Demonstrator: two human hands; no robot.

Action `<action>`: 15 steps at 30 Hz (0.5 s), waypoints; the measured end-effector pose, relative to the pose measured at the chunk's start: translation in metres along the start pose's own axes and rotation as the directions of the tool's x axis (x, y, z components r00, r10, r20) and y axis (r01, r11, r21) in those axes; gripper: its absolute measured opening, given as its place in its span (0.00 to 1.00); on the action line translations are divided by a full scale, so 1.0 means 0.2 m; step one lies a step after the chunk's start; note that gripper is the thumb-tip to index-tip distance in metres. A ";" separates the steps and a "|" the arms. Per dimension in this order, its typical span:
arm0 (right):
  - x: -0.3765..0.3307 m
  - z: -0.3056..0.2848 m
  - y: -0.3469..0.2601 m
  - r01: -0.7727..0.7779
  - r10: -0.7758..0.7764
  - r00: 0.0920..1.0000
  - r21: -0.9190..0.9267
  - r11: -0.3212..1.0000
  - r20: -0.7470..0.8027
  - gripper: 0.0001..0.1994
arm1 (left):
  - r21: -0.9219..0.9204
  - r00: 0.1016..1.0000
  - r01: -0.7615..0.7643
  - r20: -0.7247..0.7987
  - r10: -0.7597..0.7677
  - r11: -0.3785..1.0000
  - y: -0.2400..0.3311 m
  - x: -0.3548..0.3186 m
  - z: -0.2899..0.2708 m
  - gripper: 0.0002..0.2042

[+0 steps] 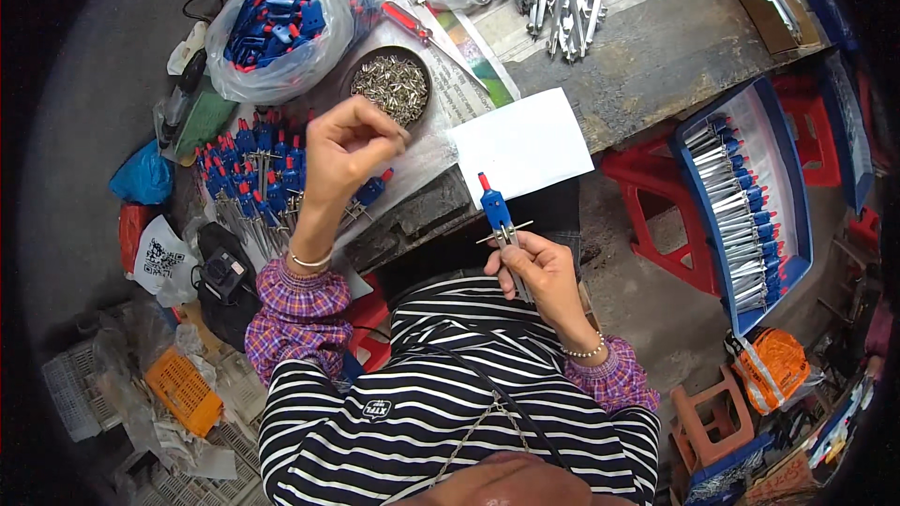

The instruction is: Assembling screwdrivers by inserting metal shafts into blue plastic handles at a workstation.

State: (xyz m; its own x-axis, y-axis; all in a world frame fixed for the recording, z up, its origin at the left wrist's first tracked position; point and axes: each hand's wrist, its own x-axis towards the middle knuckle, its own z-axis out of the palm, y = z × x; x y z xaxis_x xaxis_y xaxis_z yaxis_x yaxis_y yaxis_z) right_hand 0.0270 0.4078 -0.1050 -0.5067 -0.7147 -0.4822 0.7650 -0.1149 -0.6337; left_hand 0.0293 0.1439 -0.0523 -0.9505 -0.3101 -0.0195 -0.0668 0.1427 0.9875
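Note:
My right hand [539,272] grips the metal legs of a drawing compass [497,210], which has a blue head and a red tip pointing away from me. A thin metal rod crosses the compass just below its head. My left hand [352,145] hovers by a dark bowl [428,84] of small metal rivets [386,86], thumb and fingers pinched together. Whatever sits in that pinch, if anything, is too small to make out. Beneath and beside my left arm lies a heap of similar blue-headed compasses [248,173], partly hidden by the forearm.
A plastic bag [223,70] of blue and red parts stands at the far left of the worktable [647,61]. White paper [525,136] lies near its front edge. Metal legs [572,0] are piled behind. To the right, a blue tray [764,141] of compasses sits by a red stool [652,197].

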 end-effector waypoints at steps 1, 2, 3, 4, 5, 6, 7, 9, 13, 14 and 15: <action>0.00 -0.01 0.00 0.010 -0.010 1.000 -0.010 1.000 -0.006 0.10 | 0.034 0.986 0.154 0.052 -0.156 0.987 0.03 -0.02 0.03 0.04; 0.00 -0.01 0.01 0.020 -0.020 1.000 -0.019 1.000 -0.013 0.10 | 0.004 0.973 0.217 0.080 -0.217 0.976 0.07 -0.04 0.10 0.04; 0.00 -0.01 0.01 0.019 -0.019 1.000 -0.019 1.000 -0.009 0.10 | -0.048 0.962 0.238 0.147 -0.229 0.970 0.08 -0.06 0.13 0.05; 0.00 0.00 0.00 0.019 -0.020 1.000 -0.039 0.999 -0.020 0.10 | -0.099 0.947 0.262 0.216 -0.236 0.960 0.08 -0.08 0.15 0.06; 0.00 0.00 0.00 0.020 -0.021 0.999 -0.059 0.998 -0.032 0.10 | -0.123 0.942 0.219 0.284 -0.177 0.968 0.05 -0.10 0.16 0.07; -0.01 0.00 0.00 0.019 -0.021 0.999 -0.058 0.998 -0.031 0.10 | -0.126 0.921 0.282 0.313 -0.232 0.951 0.06 -0.11 0.19 0.06; -0.01 0.00 0.00 0.030 -0.033 0.999 -0.073 0.997 -0.030 0.09 | -0.155 0.921 0.288 0.314 -0.229 0.945 0.05 -0.12 0.21 0.05; -0.01 0.00 0.01 0.043 -0.045 0.999 -0.086 0.995 -0.030 0.09 | -0.184 0.921 0.294 0.317 -0.226 0.938 0.04 -0.14 0.24 0.05; -0.01 0.00 0.02 0.065 -0.067 0.998 -0.103 0.993 -0.016 0.10 | -0.226 0.888 0.407 0.325 -0.326 0.885 0.01 -0.16 0.27 0.03; -0.01 -0.01 0.02 0.066 -0.068 0.998 -0.099 0.993 -0.012 0.10 | -0.191 0.884 0.402 0.335 -0.326 0.896 0.00 -0.16 0.27 0.04; -0.01 -0.01 0.03 0.067 -0.069 0.998 -0.098 0.993 -0.013 0.10 | -0.190 0.884 0.402 0.336 -0.325 0.896 -0.01 -0.17 0.27 0.04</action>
State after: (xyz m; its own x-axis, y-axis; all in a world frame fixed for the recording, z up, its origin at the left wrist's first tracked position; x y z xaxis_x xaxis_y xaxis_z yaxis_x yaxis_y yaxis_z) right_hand 0.0322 0.4104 -0.1082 -0.5633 -0.6961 -0.4451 0.6866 -0.0947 -0.7208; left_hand 0.0454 0.2051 -0.0614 -0.9204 -0.0048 -0.3910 -0.3842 -0.1752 0.9065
